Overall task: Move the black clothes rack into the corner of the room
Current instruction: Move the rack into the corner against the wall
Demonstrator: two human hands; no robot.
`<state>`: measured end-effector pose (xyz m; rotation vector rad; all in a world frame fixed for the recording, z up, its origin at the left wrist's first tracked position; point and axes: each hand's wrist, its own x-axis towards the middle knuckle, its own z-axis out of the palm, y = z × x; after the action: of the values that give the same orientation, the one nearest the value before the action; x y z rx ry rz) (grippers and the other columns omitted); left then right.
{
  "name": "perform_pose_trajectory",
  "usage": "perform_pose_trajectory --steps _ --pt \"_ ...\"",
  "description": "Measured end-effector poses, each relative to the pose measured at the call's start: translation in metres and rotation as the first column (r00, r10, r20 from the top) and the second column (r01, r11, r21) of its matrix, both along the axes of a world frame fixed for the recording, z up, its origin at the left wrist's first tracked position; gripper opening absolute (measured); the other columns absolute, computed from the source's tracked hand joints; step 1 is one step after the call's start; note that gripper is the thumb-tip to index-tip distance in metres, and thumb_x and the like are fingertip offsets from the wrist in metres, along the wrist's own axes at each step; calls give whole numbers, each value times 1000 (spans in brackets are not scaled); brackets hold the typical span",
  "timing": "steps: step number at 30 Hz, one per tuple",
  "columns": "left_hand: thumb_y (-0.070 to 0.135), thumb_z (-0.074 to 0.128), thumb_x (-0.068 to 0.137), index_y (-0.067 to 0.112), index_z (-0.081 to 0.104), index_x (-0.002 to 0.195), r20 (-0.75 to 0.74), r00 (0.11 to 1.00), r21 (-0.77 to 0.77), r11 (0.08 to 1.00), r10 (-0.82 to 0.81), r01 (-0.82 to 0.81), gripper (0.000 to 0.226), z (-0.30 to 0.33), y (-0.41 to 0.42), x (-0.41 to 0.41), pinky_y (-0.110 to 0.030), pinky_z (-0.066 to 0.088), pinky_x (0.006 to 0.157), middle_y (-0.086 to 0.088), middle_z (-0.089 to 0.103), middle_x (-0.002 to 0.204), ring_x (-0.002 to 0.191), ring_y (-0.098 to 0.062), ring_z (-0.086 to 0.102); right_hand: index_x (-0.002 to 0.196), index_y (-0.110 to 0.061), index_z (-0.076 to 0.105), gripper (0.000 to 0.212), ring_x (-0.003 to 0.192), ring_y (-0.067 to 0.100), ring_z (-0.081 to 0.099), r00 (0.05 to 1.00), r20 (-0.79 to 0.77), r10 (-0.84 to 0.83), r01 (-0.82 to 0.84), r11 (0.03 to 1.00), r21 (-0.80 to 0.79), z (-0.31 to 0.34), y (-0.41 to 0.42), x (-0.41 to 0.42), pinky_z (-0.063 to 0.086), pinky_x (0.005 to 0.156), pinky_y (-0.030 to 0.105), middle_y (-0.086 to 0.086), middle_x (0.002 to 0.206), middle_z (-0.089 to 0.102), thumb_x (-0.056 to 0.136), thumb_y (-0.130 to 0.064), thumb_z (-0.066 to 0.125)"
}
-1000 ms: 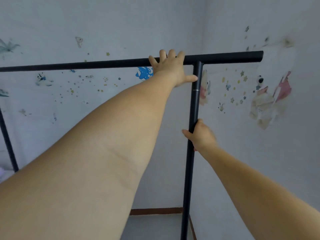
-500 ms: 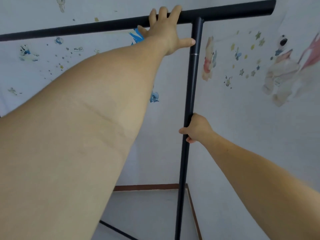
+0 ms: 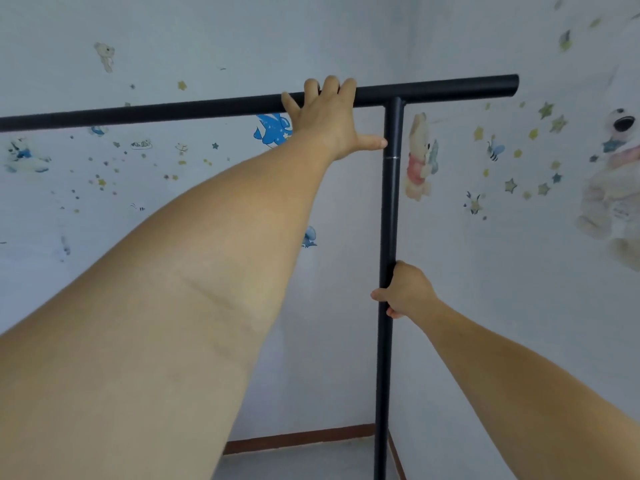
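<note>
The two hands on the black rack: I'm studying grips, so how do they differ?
The left hand rests over the horizontal top bar, thumb spread; the right hand is wrapped around the vertical post. The left sits higher, the right lower. Both touch the same rack.

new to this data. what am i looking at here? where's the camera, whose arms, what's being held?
There is no robot: the one view comes from a wide-angle camera worn on a person's head, looking forward, so both bare arms reach in from the bottom edge. The left hand has its fingers hooked over the top bar of the black clothes rack. The right hand is closed around the rack's upright pole, lower down. Behind the rack two pale walls covered in cartoon stickers meet in a room corner, with a brown skirting board at floor level. The rack's feet are out of view.
</note>
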<state>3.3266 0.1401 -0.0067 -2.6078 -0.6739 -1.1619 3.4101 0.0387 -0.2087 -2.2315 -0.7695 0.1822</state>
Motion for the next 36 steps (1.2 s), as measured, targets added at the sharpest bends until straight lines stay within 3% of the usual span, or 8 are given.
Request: perform_pose_trajectory --steps 5,7,9,12,17,20,27,36 --pt "59 55 77 21 19 144 97 993 107 992 -70 59 85 -41 27 12 -57 0 114 -9 16 155 145 -27 6 101 -7 46 32 63 27 63 1000 23 -7 7 1000 -3 3 21 11 59 64 39 13 82 61 79 -15 68" --pt "56 51 81 17 26 142 124 978 95 983 -170 159 76 -75 28 21 -48 7 116 -10 21 153 143 -28 13 104 -6 47 35 66 30 66 1000 27 -8 7 1000 29 1 25 13 59 66 41 14 87 63 78 -15 69" --pt "54 49 84 15 33 139 124 936 -111 933 -329 343 70 -109 22 31 -37 24 108 -10 36 143 134 -26 30 108 -7 48 38 74 33 68 1000 31 -3 0 997 78 -4 27 14 59 72 46 14 92 63 77 -16 69" --pt "40 53 88 14 31 140 185 840 -501 686 -509 527 62 -143 12 43 -24 36 90 -9 53 125 112 -19 49 111 -7 49 40 79 33 67 998 58 -14 6 991 137 -12 25 14 58 75 49 15 97 63 78 -18 68" --pt "22 56 87 16 40 135 241 821 -675 519 -517 525 51 -178 11 45 -28 54 73 1 57 92 78 -10 55 98 -8 53 27 73 28 67 998 58 -8 -2 985 172 -37 17 11 58 73 47 11 82 64 77 -14 69" --pt "18 60 85 20 37 136 249 821 -768 413 -514 490 56 -197 9 43 -31 59 68 5 51 83 78 -13 57 103 -7 53 29 75 29 67 1000 13 9 -11 987 161 -57 12 9 58 73 49 10 82 62 77 -8 66" --pt "17 62 84 20 35 135 260 816 -870 241 -516 430 58 -220 8 47 -32 55 74 -1 54 105 100 -21 57 112 -3 48 34 77 30 66 987 -160 28 -33 999 -29 -108 13 5 58 76 46 17 91 63 81 -2 62" --pt "7 61 84 12 41 126 166 819 -922 209 -549 327 47 -239 29 55 -38 54 83 -8 48 117 106 -24 55 122 -4 44 45 83 33 67 987 -160 -20 19 1000 -5 -118 32 20 58 77 47 21 107 60 82 -4 64"
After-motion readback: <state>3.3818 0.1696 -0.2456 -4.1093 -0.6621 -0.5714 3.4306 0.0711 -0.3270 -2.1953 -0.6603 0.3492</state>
